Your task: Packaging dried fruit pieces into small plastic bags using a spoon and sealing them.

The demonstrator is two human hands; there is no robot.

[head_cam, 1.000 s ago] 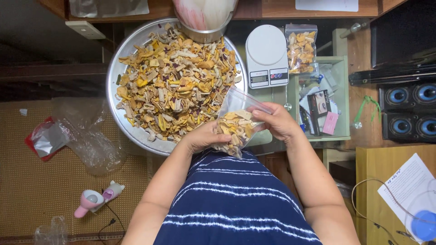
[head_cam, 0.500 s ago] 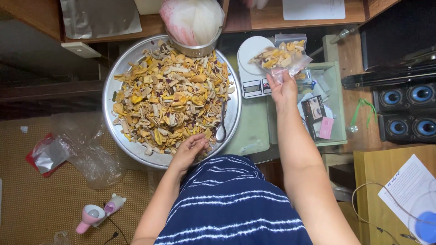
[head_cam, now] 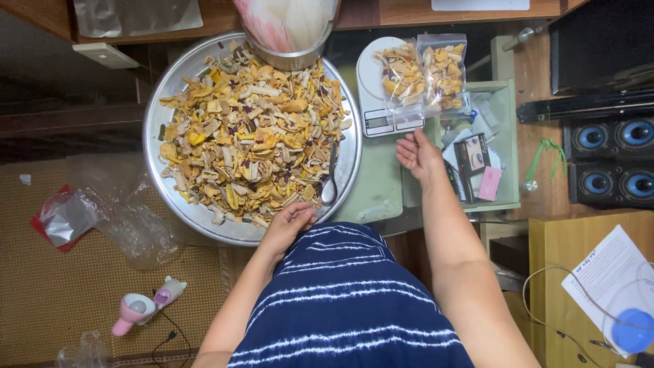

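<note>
On the floor at far left lie a red-and-clear wrapper (head_cam: 60,221) and a crumpled clear bag (head_cam: 126,211), w/ a small pink hand fan (head_cam: 144,308) nearer the person. Next, a big round metal tray (head_cam: 158,129) heaped w/ dried yellow, cream and purple chips (head_cam: 252,133); a metal pot (head_cam: 289,54) sits on its far rim and a spoon (head_cam: 330,184) lies by its right rim. Left hand (head_cam: 289,221) rests at the tray's near rim, fingers curled loosely on the chips at the edge, maybe pinching a few, can't tell. Right of the tray, a white kitchen scale (head_cam: 373,102) at the far edge of the green table (head_cam: 375,194) carries a filled clear bag of chips (head_cam: 403,78); a second filled bag (head_cam: 444,71) leans just beside it, over the green box. Right hand (head_cam: 417,151) hovers open and empty just below the scale, palm up, not touching the bag. Judging from this, weighing goes best w/ both hands fully off the bag and scale, bag centred on the plate and not leaning on its neighbour, display left uncovered. Further right: green box (head_cam: 507,146) of small packets, then speakers (head_cam: 613,160) on a dark shelf, papers (head_cam: 606,272) on a wooden top at the near right corner. Floor is a woven mat (head_cam: 61,293); room is cramped and dim.
</note>
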